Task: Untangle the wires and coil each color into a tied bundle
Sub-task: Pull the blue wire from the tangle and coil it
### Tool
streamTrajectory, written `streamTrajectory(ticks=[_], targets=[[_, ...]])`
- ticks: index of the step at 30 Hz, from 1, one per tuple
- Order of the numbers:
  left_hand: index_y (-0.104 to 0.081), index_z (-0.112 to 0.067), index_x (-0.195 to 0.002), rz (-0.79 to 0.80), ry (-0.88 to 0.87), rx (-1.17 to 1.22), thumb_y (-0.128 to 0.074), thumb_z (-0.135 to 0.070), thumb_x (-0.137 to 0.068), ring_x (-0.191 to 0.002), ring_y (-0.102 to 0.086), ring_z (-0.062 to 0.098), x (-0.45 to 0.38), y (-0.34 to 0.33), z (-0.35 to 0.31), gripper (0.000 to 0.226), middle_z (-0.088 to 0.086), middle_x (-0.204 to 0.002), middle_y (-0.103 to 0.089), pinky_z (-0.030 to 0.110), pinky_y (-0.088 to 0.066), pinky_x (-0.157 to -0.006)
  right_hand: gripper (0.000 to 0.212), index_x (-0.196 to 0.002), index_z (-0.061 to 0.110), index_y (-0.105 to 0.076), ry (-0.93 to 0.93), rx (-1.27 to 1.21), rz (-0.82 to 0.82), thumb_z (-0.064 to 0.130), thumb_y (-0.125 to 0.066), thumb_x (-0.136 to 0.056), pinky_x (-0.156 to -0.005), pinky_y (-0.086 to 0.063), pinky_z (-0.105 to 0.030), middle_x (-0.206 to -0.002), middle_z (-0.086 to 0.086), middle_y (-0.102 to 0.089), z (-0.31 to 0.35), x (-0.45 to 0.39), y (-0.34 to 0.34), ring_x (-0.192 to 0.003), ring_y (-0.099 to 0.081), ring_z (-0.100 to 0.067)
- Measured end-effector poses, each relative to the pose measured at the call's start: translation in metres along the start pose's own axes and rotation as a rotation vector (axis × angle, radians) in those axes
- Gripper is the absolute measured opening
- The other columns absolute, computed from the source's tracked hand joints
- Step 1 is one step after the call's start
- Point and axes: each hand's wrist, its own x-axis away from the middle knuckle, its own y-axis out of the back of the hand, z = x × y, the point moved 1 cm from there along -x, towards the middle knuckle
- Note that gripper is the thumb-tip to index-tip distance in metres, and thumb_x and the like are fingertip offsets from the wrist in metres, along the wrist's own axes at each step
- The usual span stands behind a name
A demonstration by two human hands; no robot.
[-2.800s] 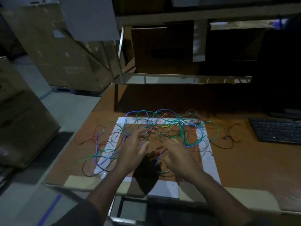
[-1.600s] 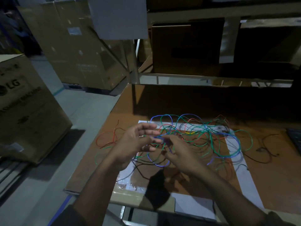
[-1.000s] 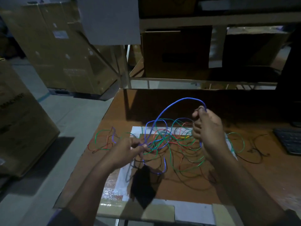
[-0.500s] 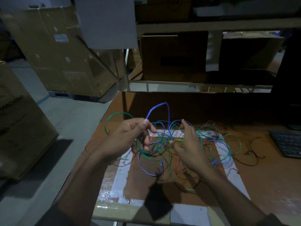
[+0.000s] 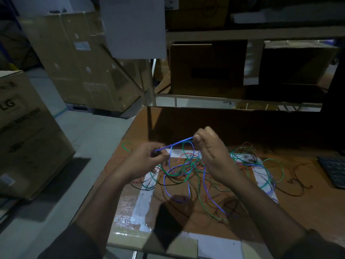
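Blue, thin and glossy, the wire (image 5: 174, 144) ran taut between the two hands: the left hand (image 5: 147, 161) pinched its lower end, the right hand (image 5: 209, 150) gripped it in curled fingers (image 5: 197, 142) a little higher. Below the fingers its slack looped down into the tangle (image 5: 194, 171) of green, red and dark strands lying on the brown table (image 5: 317, 212). The step appeared to be freeing the blue one; next, it likely needed drawing clear without cinching knots. A keyboard (image 5: 334, 172) lay well right of the fingers.

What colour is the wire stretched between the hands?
Blue wire, pinched by left hand and right hand; head view.
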Motion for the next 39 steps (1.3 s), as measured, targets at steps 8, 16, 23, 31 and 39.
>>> streamTrajectory(ticks=[8, 16, 23, 31, 39], targets=[[-0.075, -0.014, -0.091, -0.045, 0.077, 0.307, -0.058, -0.027, -0.104, -0.106, -0.072, 0.019, -0.002, -0.012, 0.022, 0.025, -0.001, -0.097, -0.078, 0.041, -0.063, -0.085, 0.035, -0.081, 0.017, -0.048, -0.093, -0.151, -0.032, 0.03, -0.033, -0.11, -0.07, -0.036, -0.025, -0.081, 0.001, -0.042, -0.008, 0.012, -0.005, -0.074, -0.044, -0.01], [-0.062, -0.012, -0.084, 0.095, -0.085, 0.974, -0.038, -0.035, -0.108, -0.061, -0.056, 0.024, 0.018, -0.01, -0.039, 0.041, -0.001, -0.054, -0.035, 0.041, -0.055, -0.08, 0.038, -0.08, 0.018, -0.051, -0.271, -0.156, -0.187, 0.038, -0.033, -0.107, -0.065, -0.036, -0.03, -0.073, 0.007, -0.047, -0.033, 0.007, -0.01, -0.067, -0.043, -0.006], [-0.058, 0.004, -0.12, 0.026, 0.035, 0.887, -0.033, -0.008, -0.108, -0.08, -0.073, 0.036, 0.008, -0.016, -0.043, 0.03, 0.013, -0.063, -0.06, 0.047, -0.059, -0.093, 0.037, -0.082, 0.013, -0.056, -0.374, -0.105, -0.178, 0.029, -0.038, -0.11, -0.057, -0.032, -0.016, -0.062, 0.008, -0.044, -0.028, 0.017, -0.02, -0.059, -0.047, 0.002], [-0.058, -0.011, -0.089, 0.303, 0.035, 1.522, -0.041, -0.026, -0.109, -0.044, -0.03, 0.003, 0.002, -0.018, -0.049, 0.03, -0.008, -0.058, -0.031, 0.018, -0.032, -0.043, 0.04, -0.08, 0.019, -0.052, -0.364, -0.024, -0.109, 0.04, -0.035, -0.109, -0.065, -0.041, -0.037, -0.066, 0.005, -0.047, -0.029, 0.013, -0.022, -0.062, -0.047, -0.008], [-0.057, -0.011, -0.095, 0.118, -0.209, 1.385, -0.029, -0.025, -0.112, -0.137, -0.055, 0.036, -0.021, -0.018, -0.057, 0.035, 0.027, -0.141, -0.06, 0.051, -0.036, -0.119, 0.027, -0.083, 0.026, -0.048, -0.467, -0.114, 0.159, 0.045, -0.032, -0.093, -0.08, -0.047, -0.048, -0.081, 0.003, -0.056, -0.015, 0.039, -0.059, -0.078, -0.055, -0.02]])
